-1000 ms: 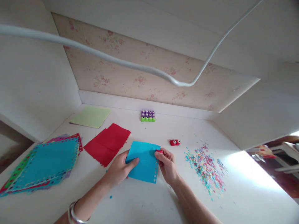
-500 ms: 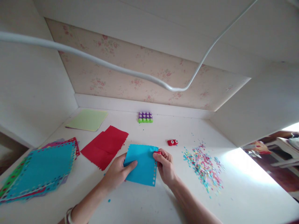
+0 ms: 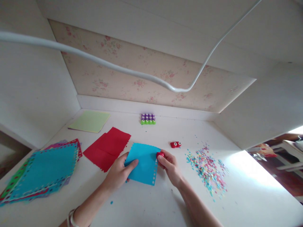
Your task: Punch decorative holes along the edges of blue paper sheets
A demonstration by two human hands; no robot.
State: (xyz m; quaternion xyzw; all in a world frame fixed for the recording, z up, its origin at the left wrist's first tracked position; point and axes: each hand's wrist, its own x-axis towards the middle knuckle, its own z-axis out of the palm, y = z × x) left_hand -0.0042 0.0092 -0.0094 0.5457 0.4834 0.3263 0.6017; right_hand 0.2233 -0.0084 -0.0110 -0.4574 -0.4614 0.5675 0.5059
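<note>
A blue sheet of paper is raised a little above the white tabletop, with a row of small punched holes down its right edge. My left hand grips the sheet's left side, thumb on top and fingers beneath. At the upper right edge, my right hand is closed around a small red craft punch, thumb pressed on it. The punch sits over the paper's edge; its slot is hidden. Two more red craft punches stand on the table just beyond my right hand.
Left lie a pile of punched coloured sheets, red sheets and pale green sheets. Purple and green punches stand in rows at the back. Paper confetti is scattered right. A white cable crosses above.
The blue sheet has tilted and its lower edge has risen slightly. My right hand has turned, so more of the red punch shows at the paper's edge.
</note>
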